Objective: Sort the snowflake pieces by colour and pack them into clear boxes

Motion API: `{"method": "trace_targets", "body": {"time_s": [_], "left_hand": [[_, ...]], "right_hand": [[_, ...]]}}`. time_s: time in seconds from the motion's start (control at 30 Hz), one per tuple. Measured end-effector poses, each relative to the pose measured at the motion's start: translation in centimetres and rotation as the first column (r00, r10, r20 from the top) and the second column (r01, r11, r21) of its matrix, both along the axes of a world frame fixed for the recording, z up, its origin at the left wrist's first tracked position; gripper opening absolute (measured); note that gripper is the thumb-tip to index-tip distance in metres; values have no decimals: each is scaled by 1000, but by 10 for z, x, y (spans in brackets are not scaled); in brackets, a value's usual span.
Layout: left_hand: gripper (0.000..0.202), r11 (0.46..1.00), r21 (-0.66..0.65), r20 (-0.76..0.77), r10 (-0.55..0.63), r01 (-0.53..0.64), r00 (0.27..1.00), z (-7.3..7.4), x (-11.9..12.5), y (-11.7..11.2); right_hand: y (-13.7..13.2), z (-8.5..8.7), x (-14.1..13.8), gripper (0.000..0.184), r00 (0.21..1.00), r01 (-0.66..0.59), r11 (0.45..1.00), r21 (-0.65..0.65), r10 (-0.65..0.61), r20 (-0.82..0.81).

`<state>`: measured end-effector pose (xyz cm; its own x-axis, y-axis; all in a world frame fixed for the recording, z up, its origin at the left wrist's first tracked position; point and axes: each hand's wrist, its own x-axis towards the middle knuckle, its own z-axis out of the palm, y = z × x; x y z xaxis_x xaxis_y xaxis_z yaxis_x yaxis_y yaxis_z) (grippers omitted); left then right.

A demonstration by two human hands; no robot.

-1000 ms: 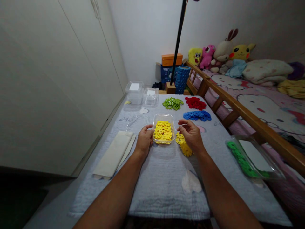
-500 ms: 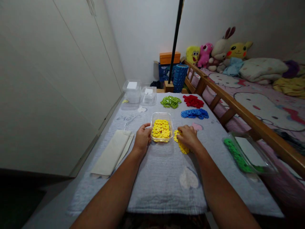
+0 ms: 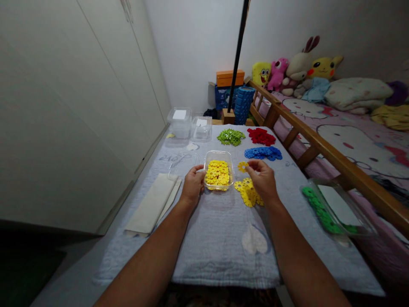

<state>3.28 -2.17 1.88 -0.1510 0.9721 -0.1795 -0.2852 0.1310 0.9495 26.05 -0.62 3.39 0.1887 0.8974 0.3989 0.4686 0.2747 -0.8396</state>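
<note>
My left hand (image 3: 192, 185) grips the left side of a clear plastic container (image 3: 219, 155) in the middle of the table. Rows of yellow flower-shaped plastic pieces (image 3: 217, 173) fill the lower part of it. Between the thumb and fingers of my right hand (image 3: 264, 180) is a single yellow flower-shaped piece (image 3: 242, 166), raised to the right of the container. Just below it, a small loose pile of the same yellow pieces (image 3: 248, 194) lies on the cloth, partly covered by that hand.
Light green (image 3: 230, 137), red (image 3: 261, 136) and blue pieces (image 3: 263, 153) lie in piles farther back. Lidded clear containers (image 3: 180, 123) stand at the back left. A folded beige cloth (image 3: 153, 204) lies left, a container of green pieces (image 3: 322, 211) right, beside the wooden bed rail (image 3: 315, 147).
My right hand has risen from the yellow pile with one yellow piece pinched in its fingers. More of the pile shows now. My left hand stays on the container.
</note>
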Motion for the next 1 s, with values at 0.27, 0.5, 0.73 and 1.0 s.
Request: {"method": "trace_targets", "body": {"time_s": [0.27,0.5,0.73,1.0], "left_hand": [[42,1000,-8,14,7,-7,1000,1,0,-1],[40,1000,-31,12,6,-5,1000,2,1,-1],[39,1000,3,11,8,-8,1000,2,0,-2],[40,1000,3,26,-5,5,1000,-1,-1,-1]], "right_hand": [[-16,7,-30,7,987,-159,984,81,161,-17],[-18,3,-36,11,973,-188,981,53,178,143],[-4,6,9,15,965,-32,999,42,20,261],[-5,2,43,10,694,-164,878,-449,426,580]]}}
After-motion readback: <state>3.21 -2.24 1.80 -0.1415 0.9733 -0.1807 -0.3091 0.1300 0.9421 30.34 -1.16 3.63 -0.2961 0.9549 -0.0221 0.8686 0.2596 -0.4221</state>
